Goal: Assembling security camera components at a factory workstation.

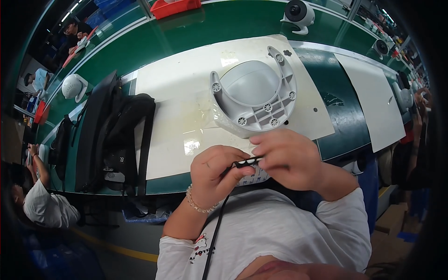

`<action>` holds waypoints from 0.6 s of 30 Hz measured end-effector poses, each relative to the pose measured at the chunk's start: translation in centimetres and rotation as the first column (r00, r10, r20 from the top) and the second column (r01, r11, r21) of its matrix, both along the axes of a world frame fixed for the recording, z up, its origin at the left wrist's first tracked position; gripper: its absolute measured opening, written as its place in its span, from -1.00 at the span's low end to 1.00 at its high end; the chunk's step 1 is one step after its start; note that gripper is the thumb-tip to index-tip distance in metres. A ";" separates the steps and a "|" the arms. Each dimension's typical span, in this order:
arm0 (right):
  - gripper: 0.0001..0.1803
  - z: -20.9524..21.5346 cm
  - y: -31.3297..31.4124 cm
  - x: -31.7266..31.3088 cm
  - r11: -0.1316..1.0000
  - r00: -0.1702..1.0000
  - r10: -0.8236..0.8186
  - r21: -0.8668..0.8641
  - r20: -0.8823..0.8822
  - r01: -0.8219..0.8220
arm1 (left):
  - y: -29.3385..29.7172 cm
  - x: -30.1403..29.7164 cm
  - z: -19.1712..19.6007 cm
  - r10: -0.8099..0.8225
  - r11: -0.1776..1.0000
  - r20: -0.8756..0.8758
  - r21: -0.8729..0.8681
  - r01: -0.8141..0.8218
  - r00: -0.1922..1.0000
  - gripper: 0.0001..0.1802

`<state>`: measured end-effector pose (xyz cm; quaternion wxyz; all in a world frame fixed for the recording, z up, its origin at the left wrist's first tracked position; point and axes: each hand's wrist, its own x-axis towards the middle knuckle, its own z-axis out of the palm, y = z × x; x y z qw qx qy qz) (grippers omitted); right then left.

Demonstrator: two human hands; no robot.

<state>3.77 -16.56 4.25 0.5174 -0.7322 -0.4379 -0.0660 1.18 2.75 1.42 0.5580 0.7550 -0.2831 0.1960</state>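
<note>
My left hand (212, 170) is closed in a pinch on a short black strip with white oval spots (246, 162), held just in front of my chest. At the strip's right end, my right hand (291, 158) also pinches, its fingers slightly blurred. A thin black cord (216, 233) hangs from beside my left hand down over my shirt. Just beyond my hands, a white plastic housing (284, 100) lies on the pale work sheet (172, 116). It has a curved, ribbed rim with round screw bosses around a smooth domed middle. Clear bubble wrap (224, 122) shows under its near left edge.
Left of the sheet lie a black padded bag (123, 140) and a dark panel (93, 135). Beyond a metal rail, a green belt (224, 28) carries white round-headed devices (298, 14) and a red bin (175, 7). Other people sit at the left and right edges.
</note>
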 end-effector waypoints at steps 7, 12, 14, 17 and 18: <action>-0.54 -0.8 0.9 -0.7 0.988 1.000 0.008 0.154 0.028 -0.012 | 0.3 -0.3 -0.4 -0.105 0.990 -0.165 -0.111 0.087 0.981 -0.75; -0.52 -0.8 0.9 -0.5 0.974 0.945 0.122 0.220 -0.302 -0.056 | -0.5 -0.8 0.3 -0.149 0.937 -0.289 -0.346 0.041 0.946 -0.71; -0.51 -0.8 0.8 -0.5 0.983 0.954 0.094 0.181 -0.285 -0.043 | -0.5 -0.5 0.2 -0.102 0.968 -0.181 -0.245 0.056 0.978 -0.69; -0.49 -1.2 0.5 -0.5 0.984 0.954 0.102 0.172 -0.281 -0.055 | -0.4 -0.5 -0.2 -0.056 0.990 -0.057 -0.131 0.048 0.997 -0.69; -0.47 -1.4 0.5 -0.5 0.976 0.945 0.136 0.202 -0.296 -0.077 | -0.4 -0.5 -0.3 -0.047 0.992 -0.049 -0.122 0.041 0.998 -0.72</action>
